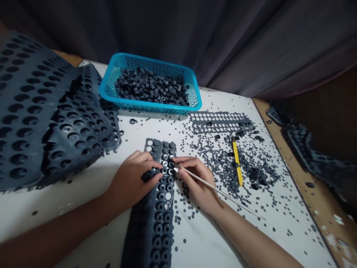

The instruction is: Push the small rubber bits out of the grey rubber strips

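Observation:
A long dark rubber strip moulded with rows of small rings lies on the white table, running from my body toward the middle. My left hand presses down on its upper part, fingers curled over the rings. My right hand pinches a thin white stick, with the stick's tip touching a ring near the strip's top right edge. Some holes near the top of the strip show white where rings are gone.
A blue plastic basket full of loose black rings stands at the back. Stacked dark rubber sheets fill the left. An emptied strip, a yellow tool and scattered small black bits lie to the right. More strips hang off the right edge.

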{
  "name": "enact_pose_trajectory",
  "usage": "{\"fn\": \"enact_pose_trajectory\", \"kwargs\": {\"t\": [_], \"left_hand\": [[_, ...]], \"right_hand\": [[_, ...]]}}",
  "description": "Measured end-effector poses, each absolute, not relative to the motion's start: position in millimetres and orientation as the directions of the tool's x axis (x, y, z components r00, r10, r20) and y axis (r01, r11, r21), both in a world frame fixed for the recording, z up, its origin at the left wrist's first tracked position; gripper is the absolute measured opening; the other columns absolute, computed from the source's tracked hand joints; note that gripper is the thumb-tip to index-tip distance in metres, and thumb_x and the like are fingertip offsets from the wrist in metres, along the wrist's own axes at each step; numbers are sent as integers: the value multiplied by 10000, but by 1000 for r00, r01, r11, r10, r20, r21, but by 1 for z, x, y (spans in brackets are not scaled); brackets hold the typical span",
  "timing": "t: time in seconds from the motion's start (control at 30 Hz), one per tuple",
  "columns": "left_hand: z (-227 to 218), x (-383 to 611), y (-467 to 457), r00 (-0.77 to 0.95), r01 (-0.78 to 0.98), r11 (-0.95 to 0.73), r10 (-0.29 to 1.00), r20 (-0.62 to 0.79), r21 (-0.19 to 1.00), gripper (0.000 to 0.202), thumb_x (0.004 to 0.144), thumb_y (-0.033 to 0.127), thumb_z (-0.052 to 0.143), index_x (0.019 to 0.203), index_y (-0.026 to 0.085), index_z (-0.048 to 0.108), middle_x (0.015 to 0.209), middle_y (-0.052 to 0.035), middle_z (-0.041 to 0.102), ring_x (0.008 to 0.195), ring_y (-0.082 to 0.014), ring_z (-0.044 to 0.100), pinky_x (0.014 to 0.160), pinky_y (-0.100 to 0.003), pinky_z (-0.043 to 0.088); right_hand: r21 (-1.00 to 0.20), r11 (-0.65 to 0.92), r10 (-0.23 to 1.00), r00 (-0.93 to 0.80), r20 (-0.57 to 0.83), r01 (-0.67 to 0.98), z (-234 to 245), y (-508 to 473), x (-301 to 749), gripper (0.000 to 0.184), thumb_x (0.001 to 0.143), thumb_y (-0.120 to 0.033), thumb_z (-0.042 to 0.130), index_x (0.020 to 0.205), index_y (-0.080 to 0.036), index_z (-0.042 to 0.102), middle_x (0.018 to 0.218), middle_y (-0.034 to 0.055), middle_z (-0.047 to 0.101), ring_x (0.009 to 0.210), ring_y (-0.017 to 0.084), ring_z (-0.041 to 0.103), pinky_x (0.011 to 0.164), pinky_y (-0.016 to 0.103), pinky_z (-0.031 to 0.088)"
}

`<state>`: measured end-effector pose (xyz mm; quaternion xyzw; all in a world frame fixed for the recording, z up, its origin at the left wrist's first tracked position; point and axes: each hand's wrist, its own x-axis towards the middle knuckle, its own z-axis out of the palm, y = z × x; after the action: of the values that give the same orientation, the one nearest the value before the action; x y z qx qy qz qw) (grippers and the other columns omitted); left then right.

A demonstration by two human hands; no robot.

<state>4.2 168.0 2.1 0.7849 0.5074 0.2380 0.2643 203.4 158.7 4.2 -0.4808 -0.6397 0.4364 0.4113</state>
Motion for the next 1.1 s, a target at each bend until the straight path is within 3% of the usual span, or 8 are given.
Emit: {"fn": "enact_pose_trajectory", "kwargs": {"t": [0.23,0.4,0.63,0.73,0.9,1.1], "left_hand": [[-1,3,166,369,661,-362,919,136,657,73,800,229,569,818,194,630,816,-27,531,810,-199,499,707,-322,410],[1,6,165,322,734,-345,935,148,585,80,762,225,597,836,202,615,902,-45,515,851,-226,474,754,-368,395],[2,9,164,300,774,-313,947,115,550,106,739,238,610,843,219,597,964,-51,514,882,-240,470,773,-388,382],[2,9,164,294,773,-310,948,120,553,106,743,237,606,846,218,596,963,-51,516,891,-241,471,779,-388,381],[0,7,163,303,758,-337,940,155,558,110,752,243,614,857,219,595,967,-52,509,913,-243,470,795,-386,383],[0,7,163,310,764,-340,939,151,548,121,755,240,610,874,224,597,965,-54,495,924,-249,465,803,-395,391]], "right_hand": [[-873,364,901,-362,241,325,10,165,198,48,827,-186,613,855,-213,641,1013,78,689,989,217,603,852,404,493],[-798,475,855,-411,317,372,1,168,200,60,833,-191,613,884,-215,636,1005,67,696,979,208,591,842,393,506],[-531,687,703,-636,317,495,-2,175,208,149,902,-173,493,955,-211,627,1136,92,643,1001,217,559,821,386,520],[-469,721,674,-673,303,511,2,181,209,148,906,-174,486,957,-191,624,1127,118,635,994,222,556,817,390,514],[-577,616,782,-505,366,536,9,190,215,111,890,-183,518,924,-211,620,1053,95,658,972,217,590,811,405,512],[-797,423,872,-433,228,431,15,185,217,42,856,-210,575,865,-210,616,1008,79,678,997,209,602,817,381,503]]}}
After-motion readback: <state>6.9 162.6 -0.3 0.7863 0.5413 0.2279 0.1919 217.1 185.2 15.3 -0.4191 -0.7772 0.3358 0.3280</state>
